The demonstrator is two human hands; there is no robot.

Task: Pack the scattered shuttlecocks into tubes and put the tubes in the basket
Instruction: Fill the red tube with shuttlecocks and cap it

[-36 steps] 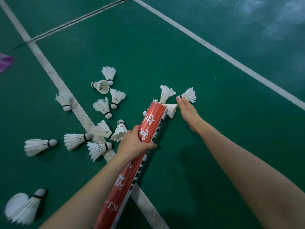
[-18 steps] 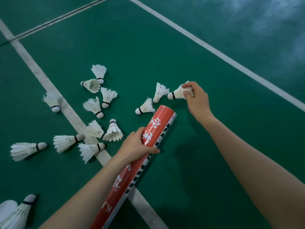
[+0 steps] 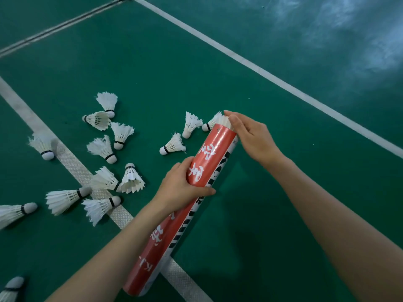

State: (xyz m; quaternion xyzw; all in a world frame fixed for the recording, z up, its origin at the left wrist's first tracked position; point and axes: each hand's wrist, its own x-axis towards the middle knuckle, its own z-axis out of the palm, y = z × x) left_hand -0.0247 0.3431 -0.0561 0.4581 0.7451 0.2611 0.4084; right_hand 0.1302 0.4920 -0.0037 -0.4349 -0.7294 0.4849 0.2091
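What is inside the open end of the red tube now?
White feathers of one shuttlecock stick out of the red tube mouth, pressed by the right hand. The left hand grips the tube; deeper contents are hidden by its wall.

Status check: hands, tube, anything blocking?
Left hand gripping red tube mid-body. Right hand at tube mouth, pressing a shuttlecock in. Loose shuttlecocks on green floor; nothing blocking.

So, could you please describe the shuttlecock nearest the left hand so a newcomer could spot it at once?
Find the red tube gripped by the left hand. Just left of that hand, beside the white line, stands a shuttlecock. Unlike its neighbours lying on their sides, it stands feathers-down with its cork on top.
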